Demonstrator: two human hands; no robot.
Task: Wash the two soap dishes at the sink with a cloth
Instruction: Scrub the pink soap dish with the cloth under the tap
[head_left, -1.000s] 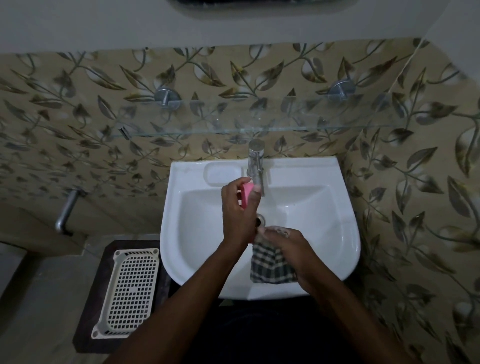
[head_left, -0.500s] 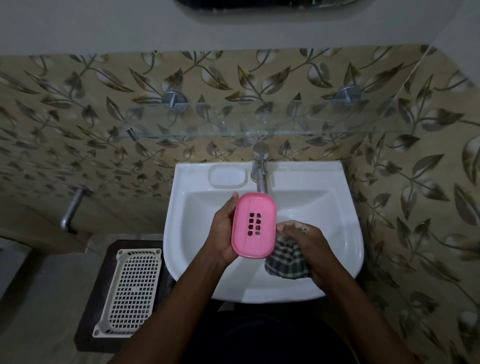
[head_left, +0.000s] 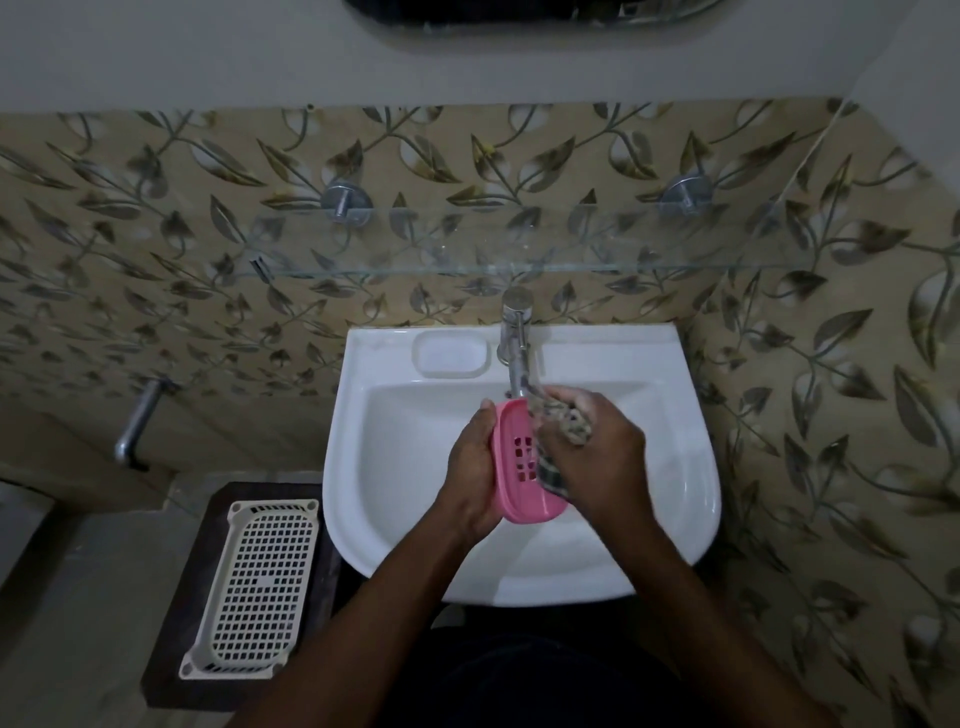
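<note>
The soap dish (head_left: 519, 470) is over the sink (head_left: 395, 467), in front of the tap (head_left: 514, 338), between my left hand (head_left: 470, 473) and my right hand (head_left: 597, 457) with the cloth (head_left: 566, 423). Left of the sink, a basket (head_left: 260, 587) lies on a stool (head_left: 270, 491).

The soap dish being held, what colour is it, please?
The soap dish is pink; head view.
</note>
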